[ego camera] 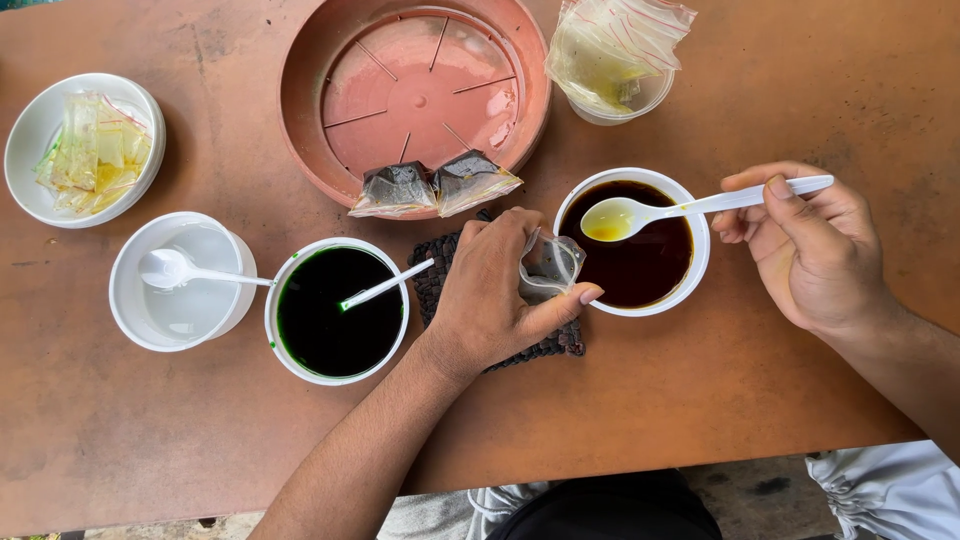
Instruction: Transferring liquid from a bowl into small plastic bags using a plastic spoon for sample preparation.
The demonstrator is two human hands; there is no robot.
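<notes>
The right hand (812,262) pinches a white plastic spoon (700,205) whose long axis runs nearly level, handle rightward, bowl pointing left and holding yellow liquid above the white bowl of dark brown liquid (634,242). The left hand (497,292) grips a small clear plastic bag (551,267) with closed fingers beside that bowl's rim.

The left hand (500,290) pinches a small clear bag (550,265) beside the bowl of dark liquid (640,270) — the right hand (810,250) holds a white spoon (690,208) of yellow liquid above it.
</notes>
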